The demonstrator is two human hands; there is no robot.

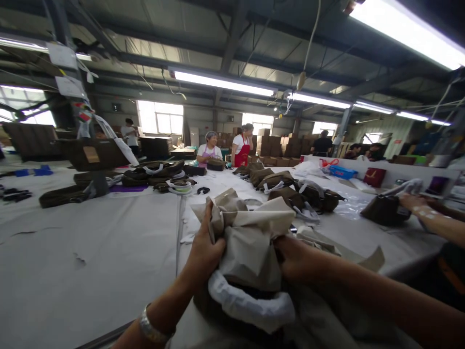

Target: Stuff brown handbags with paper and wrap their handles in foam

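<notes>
Crumpled beige paper point(250, 242) stands up out of the opening of a dark bag point(214, 310) close in front of me. A handle wrapped in white point(250, 303) arches across the bag's near side. My left hand point(205, 247) grips the paper's left edge, thumb toward the middle, with a silvery bracelet on the wrist. On the right, my right hand point(292, 257) is closed at the paper's other side, its fingertips hidden in the folds and shadow.
Dark bags point(276, 179) lie in a row beyond the paper, others point(154, 172) at the left by a post. At the right, another person's hands point(414, 201) touch a dark bag point(385, 208). More people stand or sit farther back. A blue basket point(342, 171) rests near the partition.
</notes>
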